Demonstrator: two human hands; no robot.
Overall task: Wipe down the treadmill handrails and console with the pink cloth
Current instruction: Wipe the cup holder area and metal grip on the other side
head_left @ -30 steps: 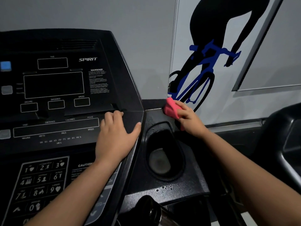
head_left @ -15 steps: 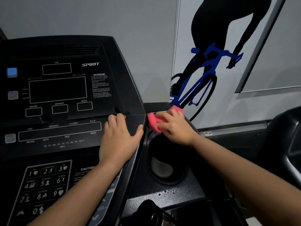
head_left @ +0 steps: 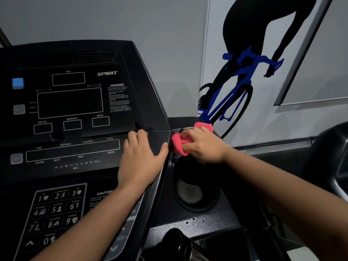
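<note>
Bunched pink cloth [head_left: 180, 145] beside console [head_left: 79, 59]

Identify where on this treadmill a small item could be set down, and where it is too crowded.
Free: the cup holder, below the right hand and right of the console; the droplet-speckled ledge nearer than it. Crowded: the console's right edge, where the left hand lies flat beside the right hand gripping the pink cloth.

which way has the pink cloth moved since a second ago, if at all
Yes, the pink cloth has slid left toward the console edge, gripped by the right hand.
</note>
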